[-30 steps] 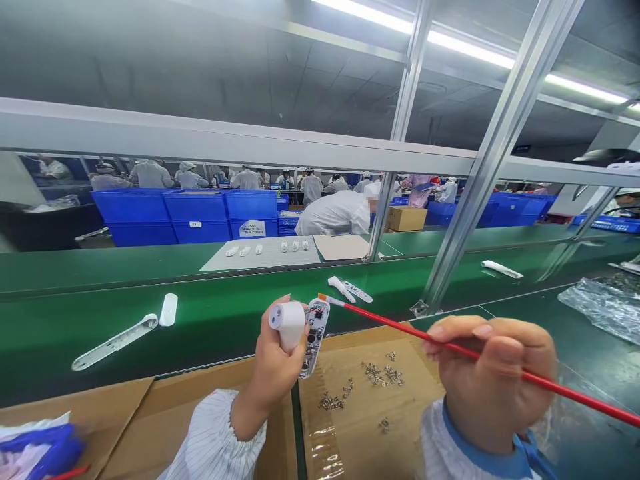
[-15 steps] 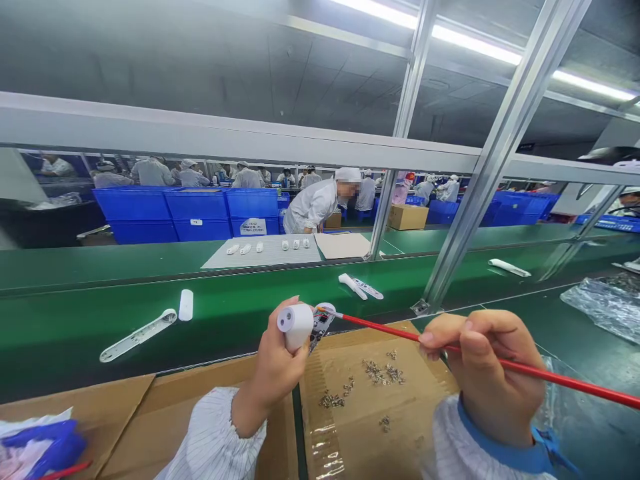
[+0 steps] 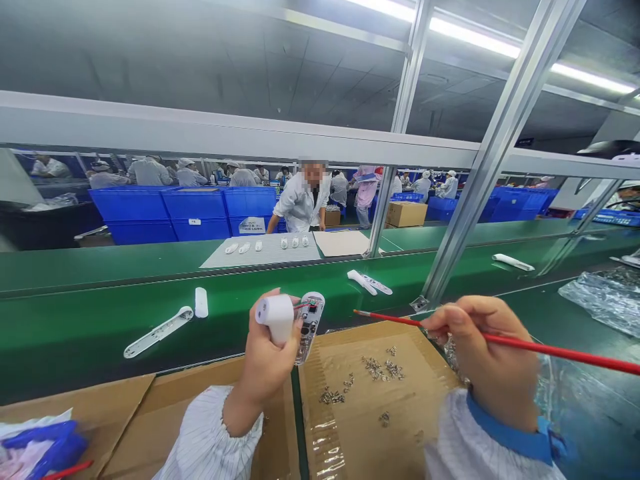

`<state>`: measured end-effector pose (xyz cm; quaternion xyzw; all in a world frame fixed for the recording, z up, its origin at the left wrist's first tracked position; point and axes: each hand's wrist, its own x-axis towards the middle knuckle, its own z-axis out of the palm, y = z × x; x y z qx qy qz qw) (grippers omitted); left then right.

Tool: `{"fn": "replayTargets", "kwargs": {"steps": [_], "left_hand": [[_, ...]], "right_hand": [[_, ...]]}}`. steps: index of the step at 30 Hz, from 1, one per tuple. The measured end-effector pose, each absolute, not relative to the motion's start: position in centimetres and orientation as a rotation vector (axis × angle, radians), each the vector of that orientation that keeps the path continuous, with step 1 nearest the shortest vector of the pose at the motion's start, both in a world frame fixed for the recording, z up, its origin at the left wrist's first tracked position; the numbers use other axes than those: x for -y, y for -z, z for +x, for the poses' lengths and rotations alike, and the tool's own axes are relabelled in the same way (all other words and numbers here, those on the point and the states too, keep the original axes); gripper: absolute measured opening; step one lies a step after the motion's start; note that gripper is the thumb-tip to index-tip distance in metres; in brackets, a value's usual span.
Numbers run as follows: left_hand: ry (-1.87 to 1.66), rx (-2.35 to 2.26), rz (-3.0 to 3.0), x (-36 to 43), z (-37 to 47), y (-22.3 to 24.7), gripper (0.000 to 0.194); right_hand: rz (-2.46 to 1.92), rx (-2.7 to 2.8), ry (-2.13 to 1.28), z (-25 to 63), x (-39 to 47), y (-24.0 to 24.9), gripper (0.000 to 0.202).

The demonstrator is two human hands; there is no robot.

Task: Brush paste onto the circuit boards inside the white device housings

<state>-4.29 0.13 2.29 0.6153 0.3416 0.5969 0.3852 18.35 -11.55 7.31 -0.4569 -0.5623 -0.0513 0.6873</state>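
Observation:
My left hand (image 3: 267, 370) is closed around a white plastic device housing (image 3: 278, 317) with a rounded end. Joined to it by thin wires is an opened half with a circuit board (image 3: 310, 325), which sticks out beyond my fingers. In my right hand (image 3: 487, 363) I pinch a thin red-handled brush (image 3: 555, 350). Its tip points left toward the circuit board and stands apart from it. Below, on taped cardboard (image 3: 370, 433), lie small metal parts (image 3: 383, 370) in several loose clusters. A blue band (image 3: 510, 433) circles my right wrist.
White housing parts (image 3: 159, 332) lie on the green conveyor belt (image 3: 65, 327), with another opened device (image 3: 369, 283) farther right. A metal post (image 3: 480, 173) rises at right beside clear plastic bags (image 3: 603, 300). Across the belt a co-worker (image 3: 303, 200) stands near blue crates (image 3: 205, 207).
The brush tip has left the circuit board and moved right. My left hand has shifted slightly left and turned the device. Parts on the belt have moved right; the co-worker across has straightened up.

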Motion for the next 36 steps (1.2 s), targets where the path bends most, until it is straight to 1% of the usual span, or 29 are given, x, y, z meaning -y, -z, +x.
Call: {"fn": "replayTargets", "kwargs": {"steps": [4,7,11,15,21,26,36], "left_hand": [[-1.35,-1.045,1.396,-0.9,-4.5,-3.6,0.057],[-1.284,-0.971,1.269,-1.8,-4.5,-3.2,0.055],[-1.283,-0.911,1.166,-2.0,-4.3,-2.9,0.061],[-1.299,-0.919,1.155,-1.7,-4.0,-3.2,0.06],[-1.355,-0.938,1.173,-1.8,-4.1,-2.9,0.056],[-1.358,-0.992,1.217,-2.1,-4.0,-2.0,0.057],[-1.288,-0.976,1.201,-2.0,-3.5,-2.1,0.055]], "right_hand": [[-0.68,1.21,0.085,17.2,11.9,-7.2,0.002],[-0.618,1.347,0.008,16.0,11.9,-6.9,0.006],[-0.636,1.558,-0.059,14.9,11.3,-6.6,0.016],[-0.65,1.657,-0.051,14.6,11.0,-6.7,0.021],[-0.733,1.767,-0.12,14.1,10.8,-6.9,0.015],[-0.908,1.698,-0.115,14.4,10.5,-6.5,0.006],[-0.954,1.502,-0.355,15.5,9.7,-7.0,0.013]]}}
